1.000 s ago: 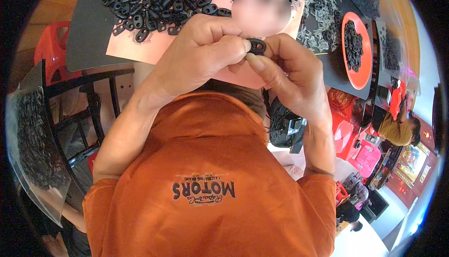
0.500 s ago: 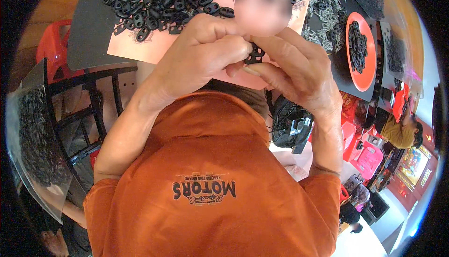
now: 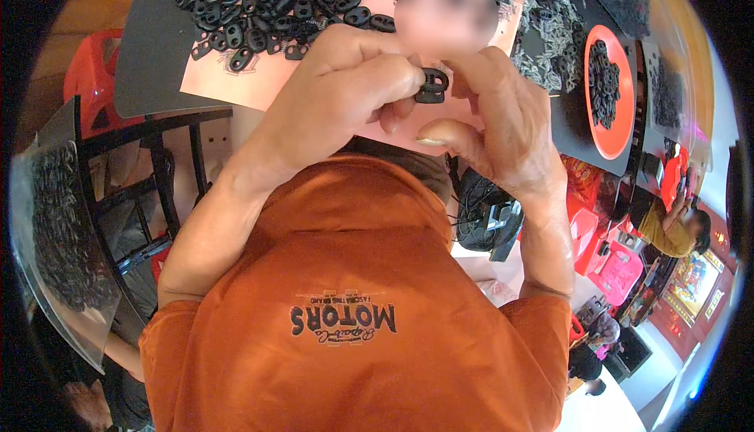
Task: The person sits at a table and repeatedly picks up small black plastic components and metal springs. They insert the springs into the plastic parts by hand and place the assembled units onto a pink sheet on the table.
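Black, rounded, holed piece (image 3: 430, 96)

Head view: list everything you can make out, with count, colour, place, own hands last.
Held piece: one, black, upper centre
Loose pieces: many, black, table's far left
Small parts: many, clear, table's far right
Dish of black pieces: one, red, right
Sheet: one, pink, under loose pieces
Table: one, dark, ahead
Stool: one, red, left
Frame: one, black, left
Other people: at least three, mixed clothing, right and lower left
Right background: too small to list
Shirt: one, orange, centre
Left hand: one, bare, holding the piece
Right hand: one, bare, open beside it
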The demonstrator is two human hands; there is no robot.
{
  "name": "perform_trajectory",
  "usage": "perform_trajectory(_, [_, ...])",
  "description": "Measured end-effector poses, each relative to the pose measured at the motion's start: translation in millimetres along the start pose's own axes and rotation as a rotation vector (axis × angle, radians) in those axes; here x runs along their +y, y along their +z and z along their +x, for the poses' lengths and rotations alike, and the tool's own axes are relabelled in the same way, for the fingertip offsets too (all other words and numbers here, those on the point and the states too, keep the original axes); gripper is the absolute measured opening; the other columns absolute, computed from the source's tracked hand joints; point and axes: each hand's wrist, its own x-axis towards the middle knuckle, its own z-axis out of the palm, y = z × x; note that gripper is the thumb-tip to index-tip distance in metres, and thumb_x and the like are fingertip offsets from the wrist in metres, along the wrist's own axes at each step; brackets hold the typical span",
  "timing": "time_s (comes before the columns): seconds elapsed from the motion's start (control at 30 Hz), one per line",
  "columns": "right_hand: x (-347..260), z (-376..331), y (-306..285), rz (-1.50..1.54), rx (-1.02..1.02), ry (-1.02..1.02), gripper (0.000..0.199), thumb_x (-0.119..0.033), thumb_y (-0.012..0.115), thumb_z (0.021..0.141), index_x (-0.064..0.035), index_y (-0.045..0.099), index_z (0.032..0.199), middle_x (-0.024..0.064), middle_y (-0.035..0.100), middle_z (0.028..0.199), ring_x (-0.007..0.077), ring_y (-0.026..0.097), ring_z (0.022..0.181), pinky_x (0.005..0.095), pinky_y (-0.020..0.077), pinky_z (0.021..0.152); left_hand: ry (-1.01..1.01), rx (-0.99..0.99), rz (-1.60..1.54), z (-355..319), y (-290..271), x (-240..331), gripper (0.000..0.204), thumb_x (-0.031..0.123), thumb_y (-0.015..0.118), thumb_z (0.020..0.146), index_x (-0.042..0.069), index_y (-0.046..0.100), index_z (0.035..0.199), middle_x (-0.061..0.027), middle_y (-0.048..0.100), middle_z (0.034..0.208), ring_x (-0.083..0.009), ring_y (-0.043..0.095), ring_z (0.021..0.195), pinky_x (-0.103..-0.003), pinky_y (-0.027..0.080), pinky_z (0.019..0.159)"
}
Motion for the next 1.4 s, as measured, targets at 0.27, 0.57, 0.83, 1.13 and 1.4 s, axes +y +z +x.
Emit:
perform_trajectory(0.27, [-1, -10, 1, 0.01, -0.021, 0.067, 0.052, -0.031, 0.073, 0.065, -0.0026, 0.053, 0.104, 0.008, 0.056, 0.076, 0.0247, 0.059, 0.065, 0.0322, 0.0477, 0.051, -0.002, 0.008, -0.002, 0, 3, 0, 0.026, 0.014, 0.048, 0.08, -0.002, 0.053, 0.06, -0.002, 0.05, 0.055, -0.0067, 0.047, 0.051, -0.023, 0.039, 0.047])
perform_trajectory(0.57, [7, 3, 14, -0.098, -0.002, -0.1, 0.042, -0.043, 0.065, 0.071, -0.0058, 0.05, 0.083, 0.0058, 0.046, 0.066, 0.0221, 0.055, 0.055, 0.031, 0.0443, 0.047, 0.005, -0.054, 0.046, 1, -1, -1, 0.025, 0.012, 0.047, 0.079, -0.001, 0.05, 0.058, -0.0008, 0.048, 0.055, -0.0049, 0.044, 0.05, -0.022, 0.035, 0.045])
perform_trajectory(0.83, [6, 6, 15, -0.12, -0.07, -0.136, 0.042, -0.044, 0.063, 0.075, -0.0061, 0.047, 0.072, 0.0071, 0.045, 0.06, 0.024, 0.053, 0.049, 0.033, 0.042, 0.043, 0.07, -0.063, 0.1, 4, 2, -3, 0.027, 0.009, 0.044, 0.077, 0.002, 0.04, 0.051, 0.0019, 0.038, 0.049, -0.0036, 0.035, 0.047, -0.024, 0.029, 0.041])
perform_trajectory(1.13, [3, 3, 15, -0.023, -0.118, -0.074, 0.039, -0.04, 0.061, 0.079, -0.005, 0.047, 0.071, 0.009, 0.048, 0.057, 0.029, 0.054, 0.048, 0.0378, 0.0416, 0.041, 0.147, -0.116, 0.212, 8, 2, -1, 0.026, 0.008, 0.043, 0.073, -0.001, 0.035, 0.051, 0.0008, 0.031, 0.046, -0.0034, 0.028, 0.044, -0.027, 0.022, 0.039])
perform_trajectory(1.4, [4, 1, 20, -0.078, -0.066, -0.109, 0.034, -0.036, 0.061, 0.08, -0.006, 0.047, 0.072, 0.0086, 0.05, 0.058, 0.028, 0.054, 0.048, 0.0372, 0.042, 0.042, 0.055, -0.097, 0.105, 9, 3, -7, 0.029, 0.01, 0.043, 0.075, 0.002, 0.034, 0.048, 0.004, 0.031, 0.047, -0.0029, 0.027, 0.043, -0.026, 0.021, 0.039])
